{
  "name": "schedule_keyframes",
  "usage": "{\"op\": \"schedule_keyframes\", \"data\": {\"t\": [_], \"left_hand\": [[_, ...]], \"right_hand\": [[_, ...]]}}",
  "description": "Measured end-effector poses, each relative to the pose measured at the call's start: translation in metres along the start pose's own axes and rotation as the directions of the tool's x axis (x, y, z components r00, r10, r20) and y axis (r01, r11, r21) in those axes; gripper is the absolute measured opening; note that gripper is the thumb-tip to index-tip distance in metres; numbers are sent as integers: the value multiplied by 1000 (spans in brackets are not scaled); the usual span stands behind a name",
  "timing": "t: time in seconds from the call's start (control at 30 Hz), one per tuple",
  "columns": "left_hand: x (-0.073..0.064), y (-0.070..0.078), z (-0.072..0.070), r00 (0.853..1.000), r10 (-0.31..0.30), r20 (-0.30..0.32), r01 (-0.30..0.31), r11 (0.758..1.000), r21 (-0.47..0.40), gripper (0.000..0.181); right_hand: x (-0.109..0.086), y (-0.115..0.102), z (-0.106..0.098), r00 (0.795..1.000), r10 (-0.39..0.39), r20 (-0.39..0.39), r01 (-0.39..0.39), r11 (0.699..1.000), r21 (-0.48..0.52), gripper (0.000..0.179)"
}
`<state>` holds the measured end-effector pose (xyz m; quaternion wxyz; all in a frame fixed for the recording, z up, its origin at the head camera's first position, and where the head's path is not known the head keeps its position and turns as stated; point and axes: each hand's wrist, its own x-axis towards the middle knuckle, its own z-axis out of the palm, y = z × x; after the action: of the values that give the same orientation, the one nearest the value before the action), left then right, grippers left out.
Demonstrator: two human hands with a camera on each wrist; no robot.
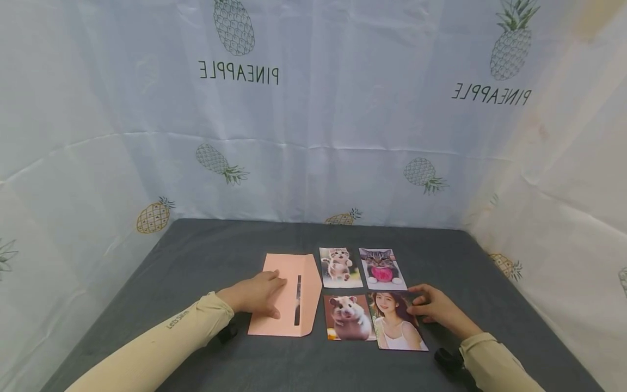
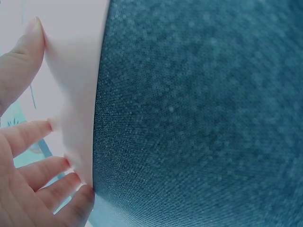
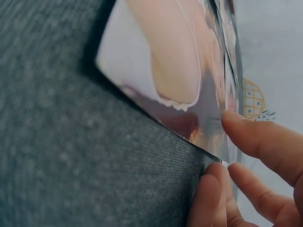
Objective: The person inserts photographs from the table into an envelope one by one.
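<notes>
A peach-pink paper envelope [image 1: 281,321] lies flap to the right, with a dark slit showing beside the flap's fold. My left hand [image 1: 257,295] rests on its left part, fingers spread. In the left wrist view, thumb and fingertips touch the pale envelope [image 2: 78,71]. Four-cornered photo prints lie in two rows to its right. My right hand [image 1: 433,307] pinches the right edge of the photo of a person in a white top [image 1: 397,332]. In the right wrist view, one fingertip is on that photo's face [image 3: 175,61] and others are at its edge.
Behind lie a kitten photo [image 1: 340,272] and a photo of a cat with a pink ball [image 1: 383,272]. A hamster photo [image 1: 350,324] sits front left, its right edge meeting the person photo. A patterned white curtain [image 1: 313,120] surrounds the dark grey tabletop [image 1: 289,370].
</notes>
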<state>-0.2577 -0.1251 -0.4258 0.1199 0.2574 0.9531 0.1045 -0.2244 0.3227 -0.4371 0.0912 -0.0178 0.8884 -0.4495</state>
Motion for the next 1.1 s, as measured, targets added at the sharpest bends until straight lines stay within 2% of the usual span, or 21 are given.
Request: {"op": "schedule_keyframes", "data": {"t": [0.53, 0.97, 1.1], "left_hand": [[-3, 2, -2, 1000, 3, -3, -3, 1000, -17, 84], [-1, 1, -2, 1000, 0, 3, 0, 1000, -2, 84], [-2, 1, -2, 1000, -2, 4, 3, 1000, -13, 84]], "right_hand": [[1, -5, 6, 999, 37, -31, -39, 997, -63, 64], [-3, -12, 12, 995, 27, -101, -28, 1000, -3, 63], [-4, -9, 11, 995, -6, -99, 9, 999, 36, 61]]}}
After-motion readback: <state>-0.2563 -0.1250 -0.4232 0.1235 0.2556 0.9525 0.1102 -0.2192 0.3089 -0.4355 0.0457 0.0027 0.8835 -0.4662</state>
